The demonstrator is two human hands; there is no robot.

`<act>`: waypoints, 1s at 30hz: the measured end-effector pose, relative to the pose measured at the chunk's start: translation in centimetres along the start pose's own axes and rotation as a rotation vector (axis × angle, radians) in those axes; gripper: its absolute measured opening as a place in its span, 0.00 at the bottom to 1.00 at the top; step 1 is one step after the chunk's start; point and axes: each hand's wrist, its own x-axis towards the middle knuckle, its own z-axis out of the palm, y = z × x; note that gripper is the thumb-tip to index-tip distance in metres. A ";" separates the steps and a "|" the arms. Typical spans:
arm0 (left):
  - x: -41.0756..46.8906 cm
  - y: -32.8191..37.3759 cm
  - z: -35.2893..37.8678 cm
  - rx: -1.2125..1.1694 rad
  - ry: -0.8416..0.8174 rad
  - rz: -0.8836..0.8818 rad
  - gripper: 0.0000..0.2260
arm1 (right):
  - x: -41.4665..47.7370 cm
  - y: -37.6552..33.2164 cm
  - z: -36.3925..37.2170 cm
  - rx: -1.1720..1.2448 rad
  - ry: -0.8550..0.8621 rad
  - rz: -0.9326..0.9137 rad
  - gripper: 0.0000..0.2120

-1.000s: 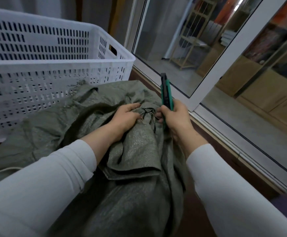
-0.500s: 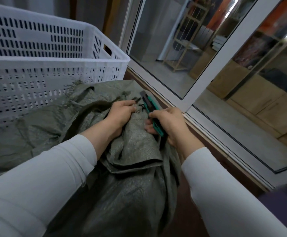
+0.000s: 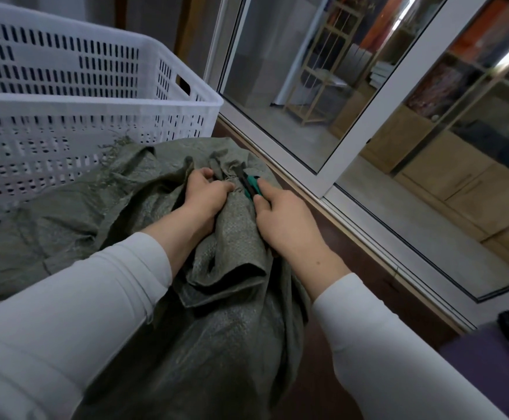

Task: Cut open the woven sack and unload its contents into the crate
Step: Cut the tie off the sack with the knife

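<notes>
A grey-green woven sack (image 3: 210, 344) lies crumpled across the middle of the view, its bunched neck at the top centre. My left hand (image 3: 206, 194) grips that bunched neck. My right hand (image 3: 283, 222) holds a green and black utility knife (image 3: 248, 184), whose tip lies against the gathered neck just right of my left fingers. The blade itself is too small to make out. A white slotted plastic crate (image 3: 95, 101) stands behind the sack at the upper left. What the sack holds is hidden.
A white-framed sliding glass door (image 3: 365, 128) runs diagonally along the right, its sill close beside the sack. A dark brown floor strip (image 3: 353, 262) lies between sack and sill. A purple surface (image 3: 489, 359) with a dark object sits at the bottom right.
My right hand has swung the knife down from upright until its tip meets the sack's neck. My left hand keeps its grip there. The view has shifted slightly.
</notes>
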 end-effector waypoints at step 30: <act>0.9 -1.1 -0.3 0.053 0.114 0.174 0.21 | 0.2 -0.4 3.4 -0.149 -0.006 -0.004 0.25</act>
